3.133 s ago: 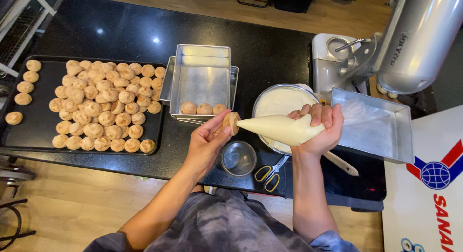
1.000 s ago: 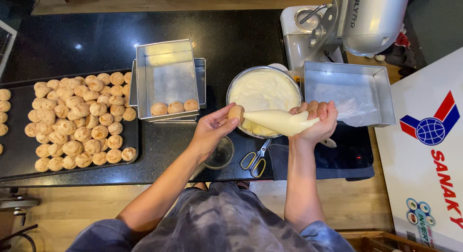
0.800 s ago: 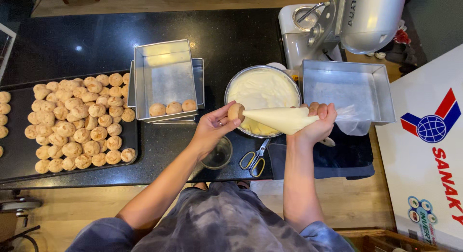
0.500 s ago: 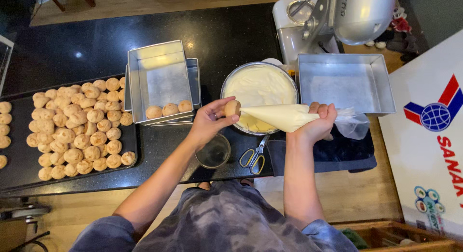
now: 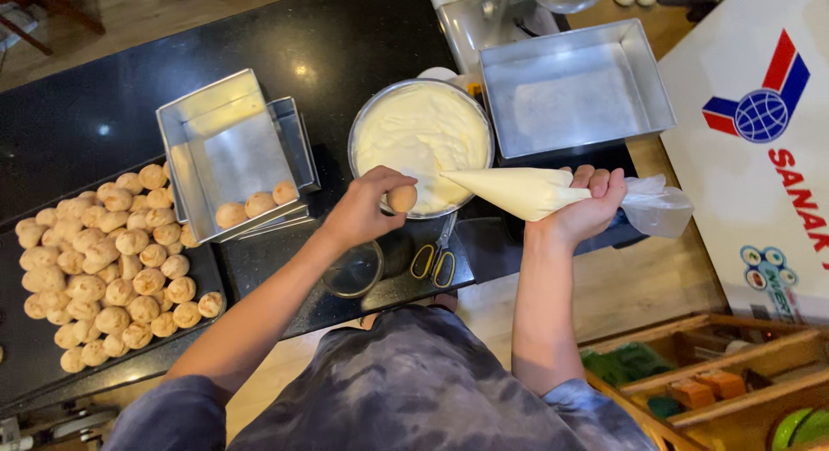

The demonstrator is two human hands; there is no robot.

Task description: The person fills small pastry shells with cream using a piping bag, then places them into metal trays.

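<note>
Pinching a small round pastry puff (image 5: 401,198), the left hand (image 5: 363,211) has its fingers clenched on it right at the tip of the cream-filled piping bag (image 5: 518,192), which the right hand (image 5: 587,211) grasps by its wide end. Just beyond both sets of fingers sits a metal bowl of cream (image 5: 420,140), with scissors (image 5: 436,257) and a small glass bowl (image 5: 352,269) nearer the person on the dark surface (image 5: 345,45). Well off to the left of the left fingers lie a square tin (image 5: 226,153) holding three puffs and a tray of puffs (image 5: 112,261).

Square metal pans: three — two nested at left (image 5: 226,149), one at far right (image 5: 577,86). Puffs in the left pan: three (image 5: 257,204). Puffs on the black tray (image 5: 52,365) at far left: several dozen, not countable. Cream bowl: one (image 5: 420,144). Piping bag: one (image 5: 518,192). Scissors: one pair (image 5: 436,257). Small glass bowl: one (image 5: 352,271).
</note>
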